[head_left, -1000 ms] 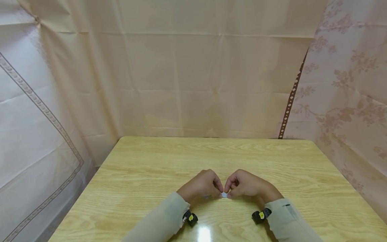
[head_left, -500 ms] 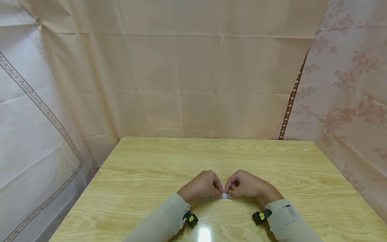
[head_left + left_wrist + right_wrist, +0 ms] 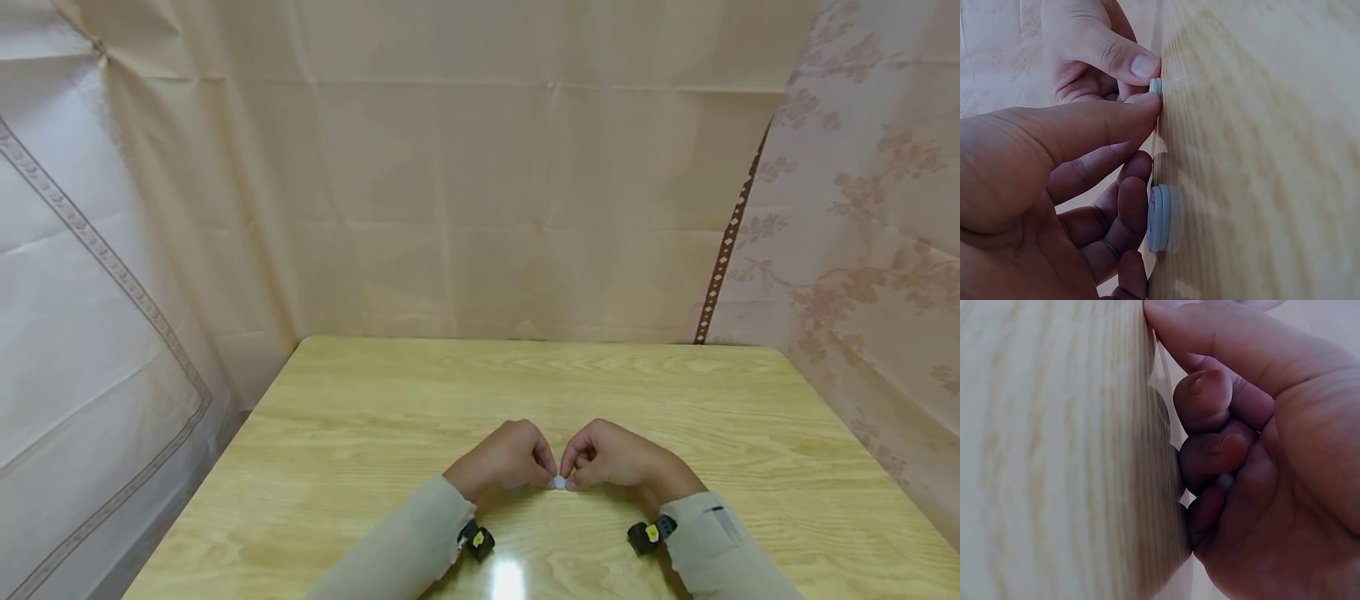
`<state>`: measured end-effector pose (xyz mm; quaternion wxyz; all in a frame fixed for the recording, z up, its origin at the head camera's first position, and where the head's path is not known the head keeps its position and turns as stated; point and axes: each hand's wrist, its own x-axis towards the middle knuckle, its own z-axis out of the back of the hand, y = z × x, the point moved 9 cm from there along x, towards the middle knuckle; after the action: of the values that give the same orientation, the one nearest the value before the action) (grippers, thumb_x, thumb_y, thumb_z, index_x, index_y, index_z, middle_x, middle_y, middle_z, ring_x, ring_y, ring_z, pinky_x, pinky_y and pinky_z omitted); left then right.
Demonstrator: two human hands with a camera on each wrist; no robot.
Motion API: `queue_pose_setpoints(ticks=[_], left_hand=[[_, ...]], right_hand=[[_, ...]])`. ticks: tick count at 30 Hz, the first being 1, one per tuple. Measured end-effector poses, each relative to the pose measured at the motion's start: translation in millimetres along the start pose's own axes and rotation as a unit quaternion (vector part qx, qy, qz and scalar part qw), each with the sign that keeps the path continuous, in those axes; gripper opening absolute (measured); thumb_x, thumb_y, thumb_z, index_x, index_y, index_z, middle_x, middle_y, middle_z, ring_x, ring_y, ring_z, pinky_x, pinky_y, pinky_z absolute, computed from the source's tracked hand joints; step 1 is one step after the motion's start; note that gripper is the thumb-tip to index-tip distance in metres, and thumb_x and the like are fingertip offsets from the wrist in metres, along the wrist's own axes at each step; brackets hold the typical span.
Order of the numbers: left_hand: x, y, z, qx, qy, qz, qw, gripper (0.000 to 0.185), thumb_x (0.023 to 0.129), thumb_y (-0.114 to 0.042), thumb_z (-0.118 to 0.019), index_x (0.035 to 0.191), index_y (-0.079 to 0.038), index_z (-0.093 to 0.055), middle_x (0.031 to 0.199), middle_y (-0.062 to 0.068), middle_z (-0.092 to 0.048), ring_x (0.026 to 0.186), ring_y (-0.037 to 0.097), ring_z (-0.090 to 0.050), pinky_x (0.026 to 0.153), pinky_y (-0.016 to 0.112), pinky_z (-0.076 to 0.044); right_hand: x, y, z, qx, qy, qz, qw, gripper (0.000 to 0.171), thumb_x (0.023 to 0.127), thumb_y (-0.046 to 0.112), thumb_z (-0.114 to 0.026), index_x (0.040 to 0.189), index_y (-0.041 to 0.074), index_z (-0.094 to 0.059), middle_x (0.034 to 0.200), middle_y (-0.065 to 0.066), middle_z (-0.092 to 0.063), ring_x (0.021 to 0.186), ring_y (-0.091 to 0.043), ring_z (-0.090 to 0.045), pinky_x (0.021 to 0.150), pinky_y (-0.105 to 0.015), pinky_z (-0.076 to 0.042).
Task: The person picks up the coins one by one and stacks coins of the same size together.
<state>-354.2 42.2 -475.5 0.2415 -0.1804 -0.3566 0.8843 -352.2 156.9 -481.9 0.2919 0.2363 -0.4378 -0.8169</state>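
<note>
Between the fingertips of both hands is a small pale blue round disc [image 3: 560, 482], set low on the wooden table. My left hand [image 3: 507, 456] pinches it from the left with thumb and forefinger. From the right, my right hand [image 3: 615, 454] pinches the same disc [image 3: 1155, 86]. Seen edge-on in the left wrist view, it shows a groove round its side. A second pale blue disc [image 3: 1159, 219], also grooved, lies on the table by my left hand's curled lower fingers. In the right wrist view, the right hand's lower fingers [image 3: 1204, 400] curl above the table, and the pinched disc is hidden.
The wood-grain table [image 3: 420, 392] reaches back to a beige cloth backdrop [image 3: 480, 208]. Patterned cloths hang at the left [image 3: 67, 333] and right [image 3: 885, 250]. Black wrist cameras with yellow marks sit at the left wrist [image 3: 477, 540] and right wrist [image 3: 651, 535].
Both hands keep their pinch on the disc in the same place. The whole head view has shifted slightly; nothing else visibly differs.
</note>
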Motion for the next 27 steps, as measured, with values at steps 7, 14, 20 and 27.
queue_pose_setpoints(ticks=[7, 14, 20, 27], left_hand=[[3.1, -0.1, -0.5, 0.007, 0.0, -0.004, 1.0, 0.016, 0.082, -0.014, -0.089, 0.073, -0.019, -0.076, 0.071, -0.011, -0.069, 0.065, 0.008, -0.061, 0.059, 0.024, -0.052], [3.1, -1.1, 1.3, 0.013, -0.001, -0.003, 0.9999, 0.015, 0.081, -0.014, -0.089, 0.073, -0.019, -0.077, 0.072, -0.011, -0.069, 0.066, 0.007, -0.061, 0.061, 0.024, -0.051], [1.1, -2.7, 1.6, 0.015, -0.002, -0.001, 0.9999, 0.015, 0.081, -0.014, -0.089, 0.073, -0.018, -0.077, 0.071, -0.01, -0.069, 0.066, 0.008, -0.06, 0.06, 0.024, -0.051], [1.7, -1.8, 1.4, 0.012, 0.0, -0.003, 0.9999, 0.015, 0.082, -0.014, -0.089, 0.073, -0.018, -0.077, 0.07, -0.011, -0.069, 0.065, 0.007, -0.061, 0.06, 0.024, -0.051]], right_hand=[[0.5, -1.6, 0.9, 0.005, 0.004, 0.001, 1.0, 0.007, 0.086, 0.007, -0.08, 0.092, 0.007, -0.079, 0.066, 0.005, -0.055, 0.057, -0.004, -0.042, 0.053, -0.019, -0.035], [1.3, -0.6, 1.7, 0.005, 0.002, -0.001, 1.0, 0.006, 0.087, 0.008, -0.08, 0.093, 0.006, -0.079, 0.067, 0.004, -0.056, 0.058, -0.004, -0.043, 0.054, -0.019, -0.036], [1.4, -1.9, 1.3, 0.005, 0.0, -0.006, 1.0, 0.006, 0.087, 0.008, -0.081, 0.092, 0.006, -0.079, 0.067, 0.003, -0.057, 0.058, -0.004, -0.043, 0.054, -0.018, -0.036], [1.9, -1.2, 1.8, 0.004, -0.002, -0.008, 1.0, 0.006, 0.086, 0.008, -0.082, 0.091, 0.007, -0.079, 0.067, 0.004, -0.056, 0.058, -0.005, -0.044, 0.053, -0.019, -0.036]])
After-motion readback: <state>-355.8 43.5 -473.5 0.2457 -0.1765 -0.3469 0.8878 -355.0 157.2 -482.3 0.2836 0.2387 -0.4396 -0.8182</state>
